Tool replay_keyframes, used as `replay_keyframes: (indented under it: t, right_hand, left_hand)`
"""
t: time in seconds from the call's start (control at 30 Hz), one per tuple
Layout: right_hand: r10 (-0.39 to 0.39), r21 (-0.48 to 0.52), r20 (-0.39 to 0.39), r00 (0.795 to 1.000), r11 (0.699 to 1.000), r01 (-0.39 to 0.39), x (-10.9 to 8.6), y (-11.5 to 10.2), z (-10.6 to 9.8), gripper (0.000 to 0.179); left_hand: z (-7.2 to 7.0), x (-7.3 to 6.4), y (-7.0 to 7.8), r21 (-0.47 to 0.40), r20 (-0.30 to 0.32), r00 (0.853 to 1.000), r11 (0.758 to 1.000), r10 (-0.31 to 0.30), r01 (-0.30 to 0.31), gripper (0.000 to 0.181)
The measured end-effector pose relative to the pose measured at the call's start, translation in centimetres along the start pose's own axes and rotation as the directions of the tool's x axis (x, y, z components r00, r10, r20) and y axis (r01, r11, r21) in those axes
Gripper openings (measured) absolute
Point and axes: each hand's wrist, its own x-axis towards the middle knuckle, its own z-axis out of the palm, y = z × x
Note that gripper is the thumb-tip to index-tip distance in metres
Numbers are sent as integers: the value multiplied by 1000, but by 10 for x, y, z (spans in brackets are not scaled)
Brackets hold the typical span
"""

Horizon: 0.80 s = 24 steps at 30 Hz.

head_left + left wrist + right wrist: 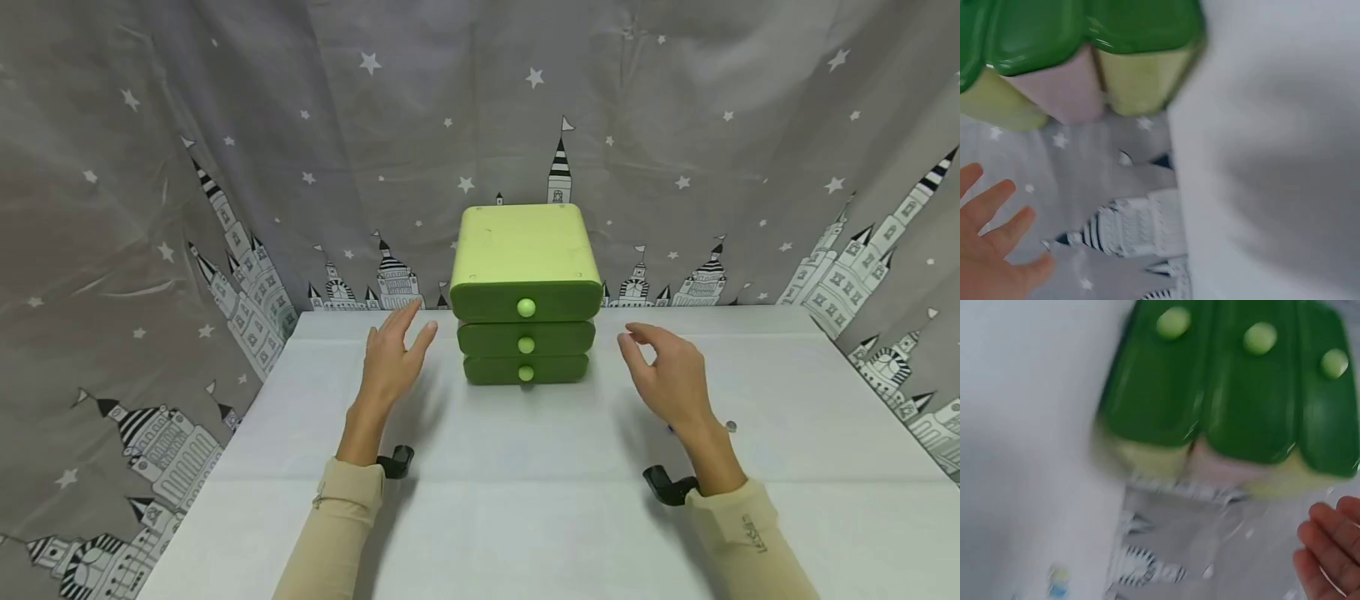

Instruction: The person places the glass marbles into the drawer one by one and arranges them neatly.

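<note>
Green drawers (491,339) stand between left grip (390,358) and right grip (675,375), both released, before a starry curtain (420,150).

Grey castle-print cloth (420,92), white table (525,517)

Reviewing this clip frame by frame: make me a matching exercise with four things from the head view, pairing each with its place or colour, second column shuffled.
Things:
1. left hand
2. top drawer front
3. backdrop
4. right hand

Places and colours:
A. grey, printed with white stars and castles
B. to the right of the drawer unit, apart from it
C. to the left of the drawer unit, apart from it
D. dark green

Right pairs: 1-C, 2-D, 3-A, 4-B
</note>
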Motion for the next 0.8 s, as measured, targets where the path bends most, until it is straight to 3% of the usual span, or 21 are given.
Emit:
replay_keyframes:
  t: [0.07,0.13,0.33,0.43,0.53,0.63,0.8]
  right_hand:
    - [3,89,4,1000,996,-3,2,-10,1,25]
    - [17,200,54,998,979,-28,5,-21,3,26]
    - [87,444,157,984,884,-149,15,-54,16,28]
    - [101,493,174,980,852,-176,19,-66,24,28]
    - [105,529,220,970,822,-209,24,-73,32,30]
    - [111,599,295,949,752,-274,30,-73,41,34]
    - [101,694,446,889,589,-415,35,-67,52,44]
  left_hand:
    - [-1,6,10,-123,-40,999,992,-1,-4,57]
    - [-3,13,19,-239,-39,999,971,-10,0,57]
    - [-5,40,47,-484,115,993,875,25,34,61]
    - [-5,54,58,-547,180,983,833,25,79,62]
    - [-5,65,65,-569,222,975,811,-5,133,63]
    - [-3,74,70,-596,257,966,781,-36,187,63]
    - [2,81,70,-620,312,948,741,-66,256,59]
